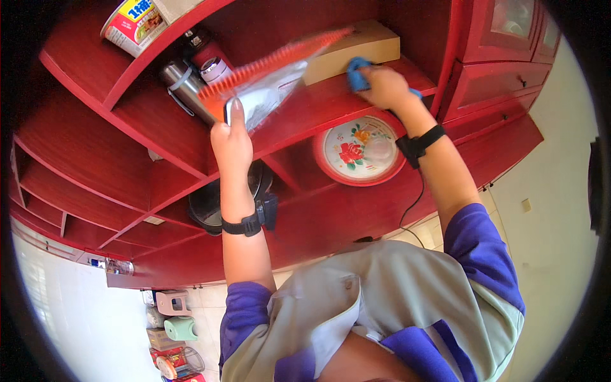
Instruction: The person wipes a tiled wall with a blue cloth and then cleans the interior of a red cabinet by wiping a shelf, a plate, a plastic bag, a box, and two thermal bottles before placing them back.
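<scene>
Fingers of left hand [233, 141]: your thumb is pressed on the lower end of the packet; your other fingers are largely hidden, so how firmly they grip cannot be told.
Fingers of right hand [386, 88]: bunched around the blue cloth [358, 74], with folds of it showing on 2 sides of your hand.
Packet [275, 95]: clear, red-edged, raised in front of the shelf [331, 103] and slanting up to the right; its outline is blurred.
Cloth position: at the shelf's front, by the face of the tan carton [351, 52]; whether it touches the carton cannot be told.
Flask risk: your packet overlaps the steel flask [179, 81] and the pink-lidded flask [215, 70] in view. A low swing to the left could knock 1 or both over.
Packet risk: with your thumb near 1 end, the far end could sag or catch the carton.
Carton risk: a hard sideways push with your cloth could shift it along the board.
Basin risk: the flowered basin [337, 143] sits below your right forearm; anything slipping off the shelf edge could strike it.
Cable risk: the black cable [417, 202] hangs below your right wrist strap [420, 145] and could snag on a wide reach.
</scene>
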